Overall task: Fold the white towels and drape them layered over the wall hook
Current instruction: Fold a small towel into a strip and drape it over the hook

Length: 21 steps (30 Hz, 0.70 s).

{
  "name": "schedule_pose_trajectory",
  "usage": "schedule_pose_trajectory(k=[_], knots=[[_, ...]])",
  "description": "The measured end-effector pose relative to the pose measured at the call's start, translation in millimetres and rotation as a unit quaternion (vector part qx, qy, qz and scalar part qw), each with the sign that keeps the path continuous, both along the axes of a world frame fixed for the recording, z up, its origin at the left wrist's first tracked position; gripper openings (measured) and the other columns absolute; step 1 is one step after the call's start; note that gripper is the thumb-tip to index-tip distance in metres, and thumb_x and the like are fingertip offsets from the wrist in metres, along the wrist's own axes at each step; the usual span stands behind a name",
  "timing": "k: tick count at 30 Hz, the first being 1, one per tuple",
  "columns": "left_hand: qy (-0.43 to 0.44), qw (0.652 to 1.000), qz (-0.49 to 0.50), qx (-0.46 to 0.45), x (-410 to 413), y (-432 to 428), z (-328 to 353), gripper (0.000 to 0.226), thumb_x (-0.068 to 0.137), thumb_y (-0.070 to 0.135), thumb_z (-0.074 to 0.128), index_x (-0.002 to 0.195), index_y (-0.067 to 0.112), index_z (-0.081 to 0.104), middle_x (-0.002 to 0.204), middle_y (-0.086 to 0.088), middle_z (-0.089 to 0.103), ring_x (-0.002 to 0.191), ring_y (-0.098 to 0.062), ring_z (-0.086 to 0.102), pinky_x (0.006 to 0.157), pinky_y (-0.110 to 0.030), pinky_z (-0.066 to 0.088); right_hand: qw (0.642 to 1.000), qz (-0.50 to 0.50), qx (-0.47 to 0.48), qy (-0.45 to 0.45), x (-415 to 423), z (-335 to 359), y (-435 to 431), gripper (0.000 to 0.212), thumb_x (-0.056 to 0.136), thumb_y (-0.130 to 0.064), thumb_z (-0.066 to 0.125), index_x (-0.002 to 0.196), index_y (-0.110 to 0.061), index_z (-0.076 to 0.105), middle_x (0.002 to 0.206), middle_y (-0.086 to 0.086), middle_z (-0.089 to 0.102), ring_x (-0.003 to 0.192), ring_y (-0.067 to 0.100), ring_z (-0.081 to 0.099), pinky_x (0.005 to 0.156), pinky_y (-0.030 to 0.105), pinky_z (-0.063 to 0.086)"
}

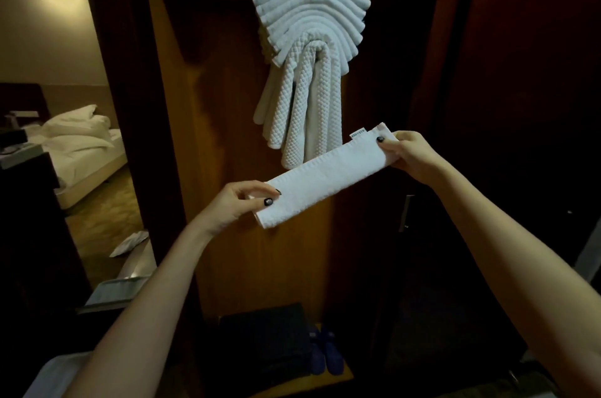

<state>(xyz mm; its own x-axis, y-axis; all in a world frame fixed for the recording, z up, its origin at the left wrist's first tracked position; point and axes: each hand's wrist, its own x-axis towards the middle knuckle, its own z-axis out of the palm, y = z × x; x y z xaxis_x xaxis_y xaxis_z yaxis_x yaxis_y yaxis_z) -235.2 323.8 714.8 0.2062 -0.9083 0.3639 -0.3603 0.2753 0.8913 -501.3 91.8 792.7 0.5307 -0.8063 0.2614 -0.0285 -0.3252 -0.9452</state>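
1. Right now I hold a folded towel (325, 174) stretched between my two hands, in front of the wooden panel (221, 137) and just below the stack of towels (309, 23) already draped over the hook.
2. My left hand (234, 205) pinches the lower end, thumb on top and fingers curled underneath.
3. My right hand (409, 155) pinches the upper end near the small label (357, 133), thumb pressed on the front face.
4. The strip looks soft and light; it sags only slightly because I keep it taut, so I judge it would flop and unfold if either end slipped.
5. Holding both short ends seems right for carrying it up; to drape it, I reckon the middle must land on the crown of the stack.
6. The layers there arch neatly and the hook itself is hidden, so a careless nudge could shift them.
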Motion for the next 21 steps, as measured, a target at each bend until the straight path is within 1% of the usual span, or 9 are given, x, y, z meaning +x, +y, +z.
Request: schedule_pose_trajectory(k=[2,4,7,9,12,14,16,18,21], knots=[[-0.022,1.000,0.006,0.001,11,-11,20,0.020,0.088,0.001,0.064,0.092,0.018,0.074,0.096,0.012,0.074,0.084,0.008,0.063,0.067,-0.004,0.044,1.000,-0.019,-0.018,-0.012,3,10,-5,0.009,0.095,-0.013,0.060,0.087,-0.010,0.057,0.086,0.004,0.063,0.069,0.008,0.067,0.056,0.022,0.055],[-0.012,1.000,0.015,-0.011,22,-24,37,0.014,0.086,0.005,0.067,0.092,0.017,0.073,0.100,0.007,0.070,0.071,0.008,0.058,0.058,-0.004,0.041,0.999,-0.036,-0.027,-0.029,7,22,-11,0.010,0.094,-0.018,0.063,0.090,-0.012,0.056,0.091,0.006,0.063,0.077,0.012,0.066,0.056,0.024,0.056],[0.043,0.999,0.008,-0.030,36,-47,67,0.017,0.072,0.023,0.076,0.088,0.023,0.073,0.098,0.003,0.064,0.080,-0.002,0.060,0.063,-0.013,0.048,0.994,-0.049,-0.037,-0.087,12,43,-22,0.013,0.090,-0.019,0.068,0.090,-0.013,0.057,0.097,0.008,0.063,0.081,0.015,0.067,0.058,0.027,0.057],[0.047,0.998,-0.021,-0.038,45,-63,90,0.020,0.067,0.020,0.080,0.084,0.027,0.072,0.088,0.010,0.066,0.077,-0.002,0.064,0.060,-0.017,0.051,0.989,-0.049,-0.060,-0.122,15,60,-31,0.014,0.089,-0.016,0.069,0.097,-0.021,0.060,0.108,0.007,0.061,0.087,0.018,0.067,0.059,0.030,0.057],[0.038,0.997,-0.044,-0.043,60,-88,122,0.031,0.065,0.008,0.084,0.083,0.028,0.070,0.083,0.009,0.066,0.074,-0.003,0.064,0.058,-0.020,0.053,0.985,0.011,-0.087,-0.149,20,89,-47,0.051,0.089,-0.009,0.066,0.115,-0.052,0.059,0.131,-0.003,0.051,0.102,0.022,0.066,0.070,0.038,0.060],[0.029,0.997,-0.042,-0.065,72,-104,142,0.035,0.063,0.006,0.083,0.085,0.029,0.070,0.093,0.004,0.064,0.079,-0.003,0.065,0.061,-0.021,0.054,0.982,0.041,-0.091,-0.161,25,107,-59,0.060,0.090,-0.006,0.063,0.117,-0.059,0.058,0.130,-0.005,0.055,0.100,0.019,0.068,0.072,0.040,0.060],[0.034,0.994,-0.041,-0.096,85,-118,164,0.036,0.066,0.009,0.076,0.094,0.031,0.073,0.105,0.002,0.064,0.089,-0.005,0.067,0.067,-0.022,0.055,0.980,0.051,-0.102,-0.164,34,124,-72,0.058,0.091,-0.002,0.058,0.118,-0.052,0.063,0.123,-0.004,0.062,0.096,0.016,0.070,0.070,0.037,0.060],[0.058,0.990,-0.043,-0.122,98,-132,186,0.041,0.068,0.009,0.074,0.103,0.031,0.075,0.112,0.005,0.067,0.098,-0.008,0.068,0.070,-0.023,0.056,0.978,0.060,-0.118,-0.162,45,140,-87,0.050,0.092,0.002,0.053,0.114,-0.039,0.070,0.121,-0.002,0.064,0.100,0.017,0.069,0.069,0.036,0.059],[0.045,0.985,-0.016,-0.165,115,-155,214,0.029,0.069,0.011,0.073,0.093,0.027,0.079,0.105,0.007,0.073,0.098,-0.008,0.068,0.074,-0.021,0.057,0.974,0.066,-0.131,-0.173,64,163,-111,0.039,0.094,0.004,0.047,0.098,-0.020,0.078,0.119,0.005,0.065,0.102,0.021,0.068,0.068,0.034,0.059]])
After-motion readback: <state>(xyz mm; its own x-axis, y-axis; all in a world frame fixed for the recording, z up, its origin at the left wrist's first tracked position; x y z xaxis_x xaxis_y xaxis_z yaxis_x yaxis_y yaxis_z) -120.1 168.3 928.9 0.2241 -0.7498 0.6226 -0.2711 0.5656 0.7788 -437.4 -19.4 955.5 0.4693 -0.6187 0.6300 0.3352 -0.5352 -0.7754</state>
